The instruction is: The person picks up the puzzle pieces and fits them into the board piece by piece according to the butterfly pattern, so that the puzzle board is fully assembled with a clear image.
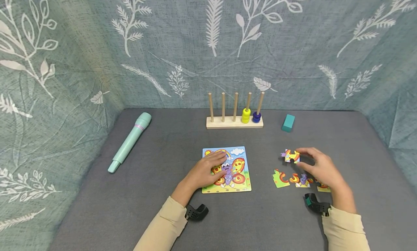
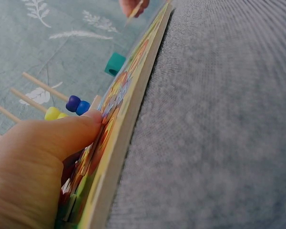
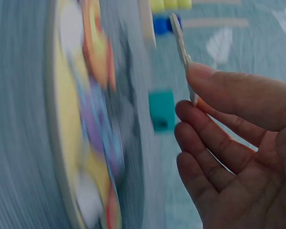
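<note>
My left hand (image 1: 208, 170), fingers extended, likely steadies the butterfly puzzle (image 1: 229, 175) across its left edge; my right hand (image 1: 320, 167) pinches a jigsaw piece (image 1: 291, 156).

Wearing plain beige sleeves (image 1: 345, 231), and just past the cuffs (image 1: 175, 208) I've got black wrist mounts (image 1: 197, 212), right one with a green patch (image 1: 308, 201).

No legible text, labels, brands, numbers or signs on puzzle board (image 1: 232, 190) or elsewhere.

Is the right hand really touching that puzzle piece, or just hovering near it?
Touching. The right wrist view shows the right hand holding the puzzle piece, thumb pressed against it.
</note>
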`<state>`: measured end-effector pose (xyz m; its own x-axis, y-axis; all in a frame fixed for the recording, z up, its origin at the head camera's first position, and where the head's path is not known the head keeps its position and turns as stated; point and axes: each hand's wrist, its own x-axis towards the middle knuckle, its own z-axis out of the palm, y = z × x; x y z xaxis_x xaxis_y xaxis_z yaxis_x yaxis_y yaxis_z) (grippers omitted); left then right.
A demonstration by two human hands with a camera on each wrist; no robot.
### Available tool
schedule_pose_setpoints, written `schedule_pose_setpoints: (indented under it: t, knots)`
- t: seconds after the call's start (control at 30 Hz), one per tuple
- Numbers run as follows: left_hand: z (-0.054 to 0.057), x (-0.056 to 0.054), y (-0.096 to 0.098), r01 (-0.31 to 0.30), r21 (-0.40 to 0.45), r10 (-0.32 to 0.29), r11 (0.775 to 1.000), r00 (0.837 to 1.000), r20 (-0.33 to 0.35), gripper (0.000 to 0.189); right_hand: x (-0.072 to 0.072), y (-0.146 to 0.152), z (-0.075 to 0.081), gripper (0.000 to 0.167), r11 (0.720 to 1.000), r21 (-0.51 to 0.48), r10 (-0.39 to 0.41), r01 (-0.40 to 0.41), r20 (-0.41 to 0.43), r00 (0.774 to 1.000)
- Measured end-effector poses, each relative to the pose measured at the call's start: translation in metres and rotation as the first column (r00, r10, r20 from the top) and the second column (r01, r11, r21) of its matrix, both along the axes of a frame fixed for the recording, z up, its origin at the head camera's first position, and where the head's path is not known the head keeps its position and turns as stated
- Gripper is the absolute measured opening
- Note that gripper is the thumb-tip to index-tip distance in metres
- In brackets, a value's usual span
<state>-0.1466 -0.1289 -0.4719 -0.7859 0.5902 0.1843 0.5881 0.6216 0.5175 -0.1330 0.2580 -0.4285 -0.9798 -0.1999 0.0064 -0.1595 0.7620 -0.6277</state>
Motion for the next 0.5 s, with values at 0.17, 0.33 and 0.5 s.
schedule_pose_setpoints:
  t: [0.17,0.33,0.5]
  knots:
    - [0.0,0.0,0.0,0.0,-0.006,0.0,1.0,1.0,0.001,0.051,-0.003,-0.025,-0.002,0.041,0.998,-0.027,0.058,-0.059,-0.032,0.998]
    - [-0.001,-0.001,0.0,0.003,-0.005,-0.003,1.0,1.0,-0.008,0.051,-0.004,-0.048,-0.003,0.04,0.992,-0.037,0.116,-0.117,-0.031,0.993]
    - [0.0,0.0,-0.001,0.007,0.005,-0.007,1.0,1.0,-0.006,0.051,-0.002,-0.073,-0.004,0.039,0.987,-0.031,0.157,-0.159,-0.051,0.986]
